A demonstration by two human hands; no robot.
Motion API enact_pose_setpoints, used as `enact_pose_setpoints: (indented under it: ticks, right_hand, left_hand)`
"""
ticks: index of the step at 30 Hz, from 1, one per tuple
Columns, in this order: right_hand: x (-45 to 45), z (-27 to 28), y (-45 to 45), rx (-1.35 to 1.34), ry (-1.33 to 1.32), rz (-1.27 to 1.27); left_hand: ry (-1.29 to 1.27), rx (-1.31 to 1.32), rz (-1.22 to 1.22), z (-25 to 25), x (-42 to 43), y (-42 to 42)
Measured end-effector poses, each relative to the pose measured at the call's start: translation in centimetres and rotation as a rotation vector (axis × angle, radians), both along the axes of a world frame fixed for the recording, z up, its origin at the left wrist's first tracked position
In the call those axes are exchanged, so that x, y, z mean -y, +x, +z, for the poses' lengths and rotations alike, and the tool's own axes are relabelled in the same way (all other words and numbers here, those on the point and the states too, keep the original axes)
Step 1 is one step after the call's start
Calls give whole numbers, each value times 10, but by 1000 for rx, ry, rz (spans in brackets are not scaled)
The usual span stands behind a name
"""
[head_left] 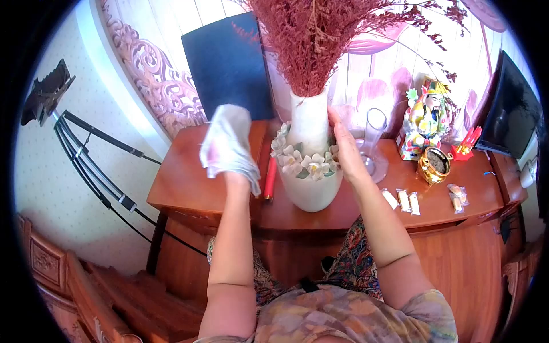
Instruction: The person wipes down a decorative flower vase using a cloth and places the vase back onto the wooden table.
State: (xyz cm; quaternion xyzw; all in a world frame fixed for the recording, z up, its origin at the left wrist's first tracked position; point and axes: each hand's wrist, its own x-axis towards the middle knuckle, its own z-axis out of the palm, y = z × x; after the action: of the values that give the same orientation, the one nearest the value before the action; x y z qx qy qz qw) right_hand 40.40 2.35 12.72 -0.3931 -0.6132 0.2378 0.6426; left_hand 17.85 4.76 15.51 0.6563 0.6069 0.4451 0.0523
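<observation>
A pale cloth [230,140] covers most of my left hand [234,171], which holds it above the left part of the wooden cabinet [183,171]. My right hand [347,150] lies with outstretched fingers against the right side of a white vase [311,191]. White flowers [314,164] ring the vase's middle, and dried reddish stems [306,51] rise from its neck. The vase stands upright on the cabinet. A red stick-like object [270,180] lies just left of it.
Right of the vase are a glass vessel [374,154], a colourful figurine [422,128], a golden pot [434,166], small wrapped packets [404,201] and a screen [510,108]. A dark panel [229,68] leans behind. A black stand [91,166] is at left.
</observation>
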Motion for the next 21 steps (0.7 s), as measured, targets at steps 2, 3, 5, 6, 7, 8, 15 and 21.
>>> enact_pose_setpoints:
  ticks: [2, 3, 5, 6, 7, 8, 15, 21]
  right_hand:
    - [0, 0, -2, -54, -7, 34]
    - [1, 0, -2, -106, -10, 65]
    - [7, 6, -6, -188, -19, 114]
    - [7, 6, -4, -176, -39, 121]
    - [7, 6, -2, -167, -56, 126]
    - [8, 5, -2, -170, -58, 120]
    - [7, 6, 1, -147, -49, 139]
    - [51, 9, 12, 75, 82, -127]
  left_hand:
    - [55, 55, -144, -2, 29, 33]
    - [83, 84, -216, -4, 36, 48]
    - [178, -265, -140, -16, 35, 72]
    - [172, -264, -145, -29, 32, 71]
    - [452, -237, -203, -42, 30, 68]
    - [591, -216, -235, -53, 26, 67]
    - [759, -287, -71, -56, 31, 69]
    - [323, 221, -384, -71, 35, 38]
